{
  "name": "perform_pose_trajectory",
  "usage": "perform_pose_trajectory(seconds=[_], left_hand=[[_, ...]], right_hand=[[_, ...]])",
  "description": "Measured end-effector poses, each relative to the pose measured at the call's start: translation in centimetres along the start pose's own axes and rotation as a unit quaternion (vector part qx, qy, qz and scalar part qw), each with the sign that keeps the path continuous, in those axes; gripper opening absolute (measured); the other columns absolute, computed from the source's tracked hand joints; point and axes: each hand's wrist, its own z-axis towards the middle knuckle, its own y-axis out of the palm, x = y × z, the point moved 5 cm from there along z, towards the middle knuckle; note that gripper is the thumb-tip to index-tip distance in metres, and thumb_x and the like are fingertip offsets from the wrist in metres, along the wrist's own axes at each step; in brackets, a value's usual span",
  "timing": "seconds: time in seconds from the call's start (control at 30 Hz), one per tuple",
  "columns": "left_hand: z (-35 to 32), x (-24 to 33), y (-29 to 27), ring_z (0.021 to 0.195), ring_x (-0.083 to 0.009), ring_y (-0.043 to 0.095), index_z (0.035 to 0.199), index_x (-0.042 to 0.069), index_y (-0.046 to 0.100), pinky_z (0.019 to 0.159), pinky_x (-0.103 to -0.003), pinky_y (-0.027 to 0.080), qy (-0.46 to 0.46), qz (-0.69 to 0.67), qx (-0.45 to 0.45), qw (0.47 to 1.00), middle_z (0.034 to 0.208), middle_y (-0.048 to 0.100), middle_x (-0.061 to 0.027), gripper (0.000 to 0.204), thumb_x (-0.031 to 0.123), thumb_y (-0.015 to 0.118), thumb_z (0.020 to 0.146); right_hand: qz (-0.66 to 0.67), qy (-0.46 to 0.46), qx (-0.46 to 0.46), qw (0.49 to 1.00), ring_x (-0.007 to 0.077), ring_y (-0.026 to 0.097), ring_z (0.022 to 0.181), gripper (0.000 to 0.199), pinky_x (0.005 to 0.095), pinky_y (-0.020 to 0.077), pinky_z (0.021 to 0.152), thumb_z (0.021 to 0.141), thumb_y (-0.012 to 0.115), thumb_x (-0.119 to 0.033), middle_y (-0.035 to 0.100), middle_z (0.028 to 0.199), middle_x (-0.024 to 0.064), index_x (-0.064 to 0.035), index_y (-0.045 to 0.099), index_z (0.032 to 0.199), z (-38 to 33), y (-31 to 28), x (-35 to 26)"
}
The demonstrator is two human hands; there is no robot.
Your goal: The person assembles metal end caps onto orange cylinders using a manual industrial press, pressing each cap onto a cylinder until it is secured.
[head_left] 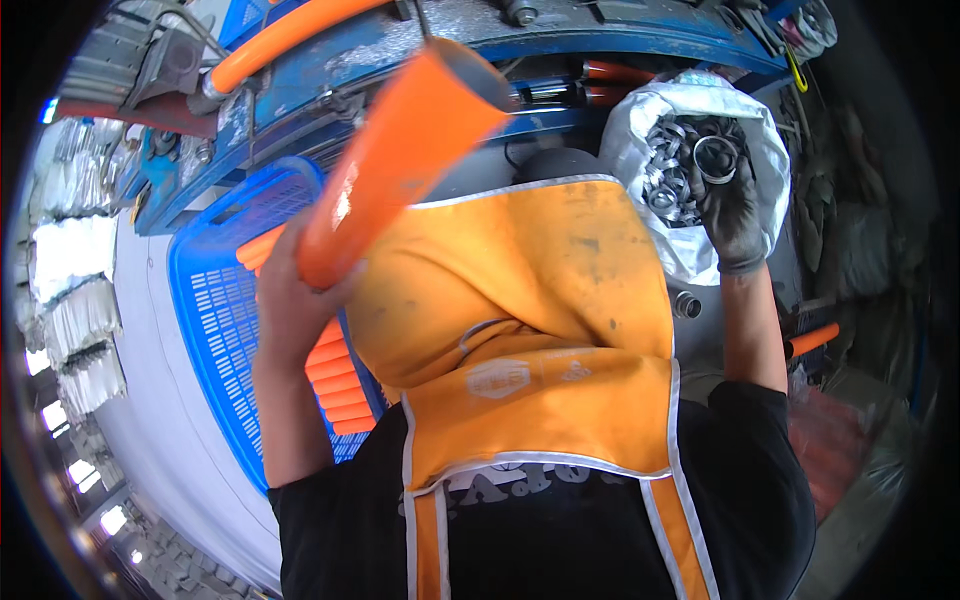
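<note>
My bare left hand is closed around the lower end of an orange tube. The tube tilts up and away to the right, and its open end faces the far side. On the right, my right hand, in a dark grey glove, reaches into a white sack. Its fingers hold a metal ring at the sack's mouth. Several similar loose metal rings fill the sack around the fingers. Part of the grip is hidden behind the ring.
At my left stands a blue plastic basket with several orange tubes stacked inside. A blue metal workbench runs across the far side, with another orange tube on it. My lap is covered by an orange apron. A small metal fitting lies below the sack.
</note>
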Motion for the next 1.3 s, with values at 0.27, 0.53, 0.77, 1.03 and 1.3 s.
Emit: perform_pose_trajectory(seconds=[0.27,0.53,0.77,1.03,1.3], left_hand=[[-2.1,2.8,4.4,0.107,-0.0320,0.065,0.127,0.002,0.057,0.090,-0.038,0.050,0.078,0.045,-0.186,0.978,0.114,0.066,-0.0171,0.058,0.017,0.076,0.074],[-2.8,2.2,5.9,0.104,-0.0348,0.064,0.125,0.004,0.058,0.089,-0.039,0.051,0.060,0.021,-0.248,0.967,0.112,0.066,-0.0183,0.056,0.019,0.075,0.074],[-3.0,1.8,7.2,0.102,-0.0354,0.064,0.123,0.004,0.058,0.087,-0.040,0.051,0.062,0.029,-0.244,0.967,0.109,0.066,-0.0185,0.054,0.020,0.076,0.074],[-3.7,1.6,8.7,0.098,-0.0361,0.065,0.119,0.006,0.060,0.083,-0.041,0.052,0.075,0.040,-0.188,0.979,0.104,0.067,-0.0184,0.051,0.019,0.077,0.073],[-3.7,2.1,8.8,0.095,-0.0363,0.066,0.118,0.006,0.061,0.081,-0.042,0.053,0.082,0.087,-0.162,0.980,0.102,0.068,-0.0180,0.050,0.018,0.077,0.072]], right_hand=[[-0.668,-0.108,-0.238,0.697,0.0196,0.060,0.114,0.070,0.0328,0.0462,0.100,0.073,0.084,-0.018,0.060,0.123,0.0101,-0.0028,0.052,0.133,-3.2,15.8,4.4],[-0.546,-0.066,-0.281,0.786,0.0240,0.059,0.112,0.070,0.0343,0.0448,0.098,0.078,0.081,-0.032,0.058,0.120,0.0123,-0.0029,0.051,0.134,-3.4,15.7,5.6],[-0.537,-0.158,-0.320,0.764,0.0290,0.057,0.107,0.044,0.0377,0.0442,0.097,0.095,0.055,-0.031,0.056,0.117,0.0158,0.0008,0.050,0.124,-3.3,16.5,7.0],[-0.561,-0.171,-0.309,0.749,0.0306,0.058,0.099,0.031,0.0370,0.0456,0.090,0.097,0.049,-0.023,0.056,0.106,0.0177,0.0024,0.053,0.114,-3.5,16.3,7.4],[-0.565,-0.139,-0.303,0.755,0.0322,0.059,0.092,0.026,0.0360,0.0464,0.085,0.095,0.051,-0.018,0.055,0.101,0.0195,0.0018,0.054,0.111,-3.3,15.9,7.5]])
